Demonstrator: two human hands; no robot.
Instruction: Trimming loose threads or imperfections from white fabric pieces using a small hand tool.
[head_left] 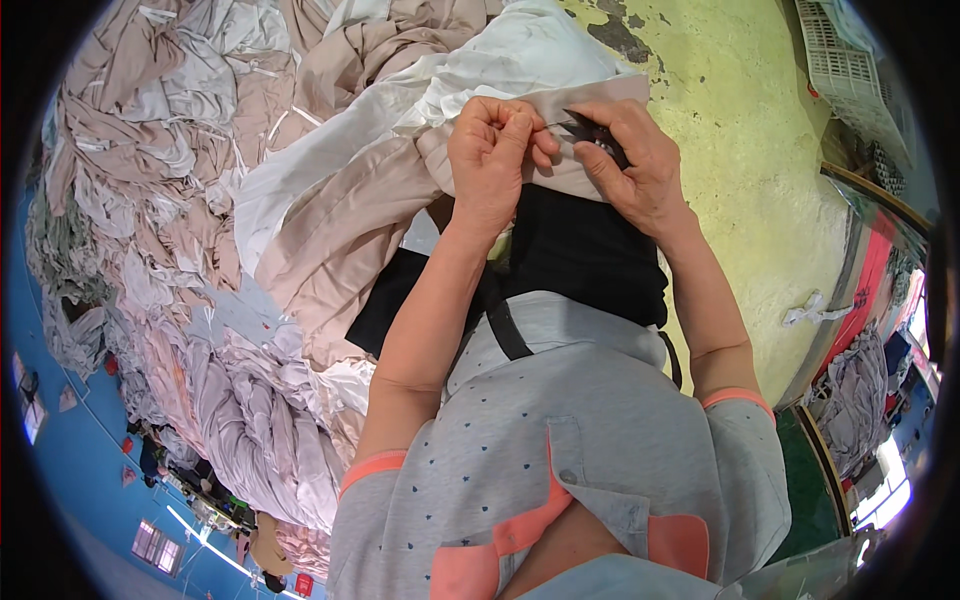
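A pair of small dark thread snips (584,129) sits in my right hand (645,165), the fingers and thumb wrapped round it. Its pointed blades reach left, toward my other hand. My left hand (487,165) is closed in a pinch just left of the blade tips; whatever lies between thumb and fingers is too small to make out. Beneath both hands a beige cloth (345,235) drapes over my knees, its flat edge passing behind the snips. White cloth (530,45) joins or overlaps it on the far side. Black fabric (585,250) covers my lap.
Large heaps of beige and white cloth (150,90) fill the left, with pale lilac cloth (250,400) nearer. On the right is a worn yellow-green floor (740,200). A white plastic crate (850,80) stands at the far right, and a white scrap (815,311) lies below it.
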